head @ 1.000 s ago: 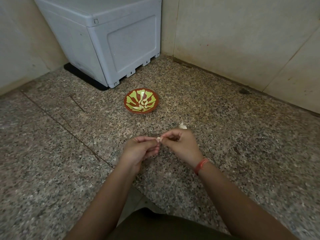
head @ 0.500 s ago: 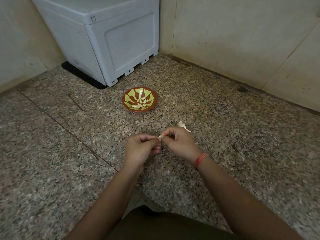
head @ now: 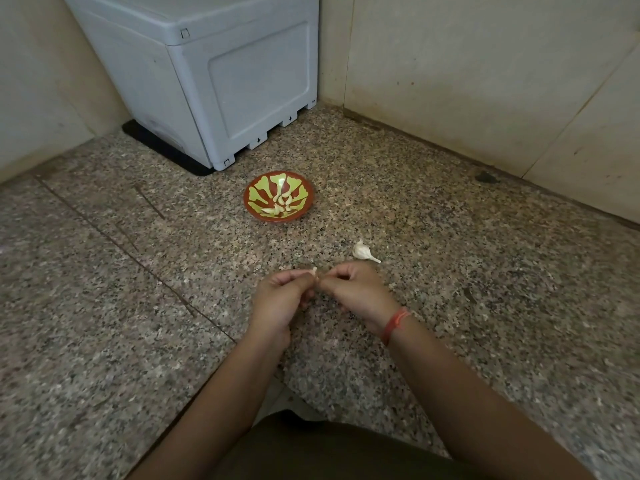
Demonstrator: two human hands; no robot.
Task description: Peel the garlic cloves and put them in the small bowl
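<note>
A small red bowl with a green pattern (head: 255, 206) sits on the granite floor and holds several peeled garlic cloves (head: 281, 203). In front of it my left hand (head: 280, 299) and my right hand (head: 356, 292) meet fingertip to fingertip. Between them they pinch one small garlic clove (head: 314, 271), of which only a pale tip shows. A piece of garlic bulb with its stem (head: 362, 252) lies on the floor just beyond my right hand.
A grey plastic box (head: 221, 81) stands on a black mat in the far corner, behind the bowl. Beige walls close off the back and the right side. My knee shows at the bottom edge.
Both hands stay together on the clove with only small finger movements. The view has shifted a little, so the garlic bulb piece beyond my right hand shows more fully.
</note>
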